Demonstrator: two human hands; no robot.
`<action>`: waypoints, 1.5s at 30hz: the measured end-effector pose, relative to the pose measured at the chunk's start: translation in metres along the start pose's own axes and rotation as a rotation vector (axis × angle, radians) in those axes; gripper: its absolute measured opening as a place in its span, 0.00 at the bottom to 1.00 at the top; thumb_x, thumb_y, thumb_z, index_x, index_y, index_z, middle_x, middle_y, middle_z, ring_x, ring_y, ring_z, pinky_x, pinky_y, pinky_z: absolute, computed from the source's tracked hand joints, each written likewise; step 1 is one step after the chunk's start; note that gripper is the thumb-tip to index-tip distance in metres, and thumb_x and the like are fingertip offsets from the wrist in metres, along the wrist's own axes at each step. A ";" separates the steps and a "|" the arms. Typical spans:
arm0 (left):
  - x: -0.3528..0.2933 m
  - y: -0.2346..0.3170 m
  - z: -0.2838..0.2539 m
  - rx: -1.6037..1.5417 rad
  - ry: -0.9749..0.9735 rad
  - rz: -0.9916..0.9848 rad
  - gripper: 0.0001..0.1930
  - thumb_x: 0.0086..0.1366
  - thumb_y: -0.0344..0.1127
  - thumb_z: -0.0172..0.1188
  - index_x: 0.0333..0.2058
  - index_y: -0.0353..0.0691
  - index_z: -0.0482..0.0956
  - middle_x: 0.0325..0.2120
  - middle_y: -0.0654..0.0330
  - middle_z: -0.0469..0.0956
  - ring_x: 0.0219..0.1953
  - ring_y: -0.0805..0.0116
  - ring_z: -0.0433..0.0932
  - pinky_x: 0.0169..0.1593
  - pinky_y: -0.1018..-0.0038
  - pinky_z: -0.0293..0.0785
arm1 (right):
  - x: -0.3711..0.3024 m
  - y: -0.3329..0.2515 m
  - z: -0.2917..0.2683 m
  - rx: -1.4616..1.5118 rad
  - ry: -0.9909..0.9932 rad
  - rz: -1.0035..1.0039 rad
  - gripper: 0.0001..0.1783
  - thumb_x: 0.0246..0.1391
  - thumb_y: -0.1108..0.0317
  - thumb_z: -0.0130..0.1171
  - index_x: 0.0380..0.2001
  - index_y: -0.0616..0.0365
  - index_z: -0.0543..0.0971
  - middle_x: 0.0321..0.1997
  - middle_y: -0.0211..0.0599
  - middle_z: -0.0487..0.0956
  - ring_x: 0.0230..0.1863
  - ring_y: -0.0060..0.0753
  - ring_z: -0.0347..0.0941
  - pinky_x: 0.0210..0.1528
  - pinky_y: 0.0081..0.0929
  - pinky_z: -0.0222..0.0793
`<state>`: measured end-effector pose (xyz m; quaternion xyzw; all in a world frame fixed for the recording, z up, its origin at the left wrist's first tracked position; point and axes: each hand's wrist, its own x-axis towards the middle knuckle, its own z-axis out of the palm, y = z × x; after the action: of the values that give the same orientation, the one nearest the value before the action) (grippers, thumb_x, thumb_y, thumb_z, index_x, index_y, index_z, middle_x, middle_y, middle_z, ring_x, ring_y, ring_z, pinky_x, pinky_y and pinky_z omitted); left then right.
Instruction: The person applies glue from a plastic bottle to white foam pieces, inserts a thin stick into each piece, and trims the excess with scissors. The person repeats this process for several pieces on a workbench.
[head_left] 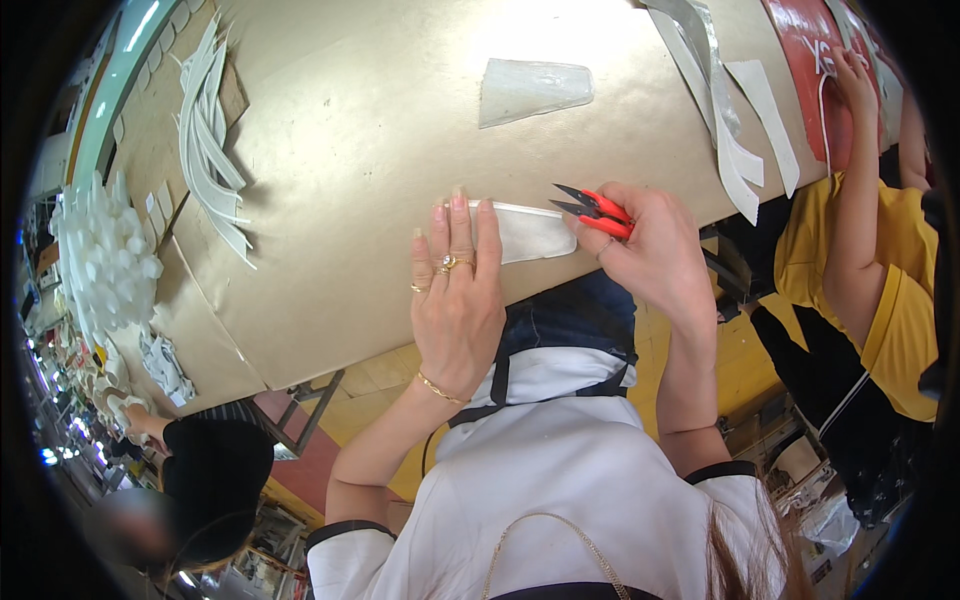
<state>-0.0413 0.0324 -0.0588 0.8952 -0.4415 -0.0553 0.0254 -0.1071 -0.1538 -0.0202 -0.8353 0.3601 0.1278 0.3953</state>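
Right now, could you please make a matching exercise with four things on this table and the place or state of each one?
1. snips
2. flat white piece
3. clear piece
4. curved white strips

a. piled at the table's left edge
b. pressed under the left hand
c. alone, farther up the table
d. held in the right hand

Pairs: 1-d, 2-b, 3-c, 4-a

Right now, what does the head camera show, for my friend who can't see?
A person's left hand presses a white curved piece flat on a tan table, while the right hand holds red snips at its end. More white strips lie nearby.
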 end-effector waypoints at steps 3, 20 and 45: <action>0.000 0.000 0.000 -0.007 0.003 0.006 0.30 0.60 0.26 0.53 0.64 0.41 0.65 0.64 0.49 0.65 0.67 0.54 0.63 0.68 0.58 0.57 | 0.001 -0.001 0.000 -0.017 0.001 0.004 0.12 0.45 0.64 0.62 0.19 0.62 0.77 0.15 0.47 0.72 0.22 0.52 0.71 0.29 0.40 0.66; 0.008 0.007 -0.010 0.222 -0.025 0.182 0.31 0.64 0.30 0.52 0.65 0.65 0.63 0.58 0.26 0.64 0.64 0.35 0.63 0.66 0.46 0.56 | 0.000 0.001 0.004 -0.050 0.060 -0.038 0.13 0.46 0.63 0.64 0.19 0.63 0.77 0.15 0.47 0.72 0.22 0.52 0.70 0.28 0.40 0.65; 0.019 0.007 -0.016 -0.278 -0.202 0.312 0.36 0.56 0.17 0.49 0.65 0.41 0.61 0.67 0.44 0.54 0.69 0.41 0.54 0.69 0.53 0.53 | -0.018 0.022 0.009 -0.009 0.209 -0.007 0.18 0.47 0.50 0.65 0.30 0.53 0.84 0.25 0.46 0.80 0.32 0.51 0.79 0.35 0.42 0.75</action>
<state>-0.0330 0.0131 -0.0440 0.7940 -0.5628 -0.2005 0.1125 -0.1347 -0.1471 -0.0290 -0.8472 0.3958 0.0405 0.3521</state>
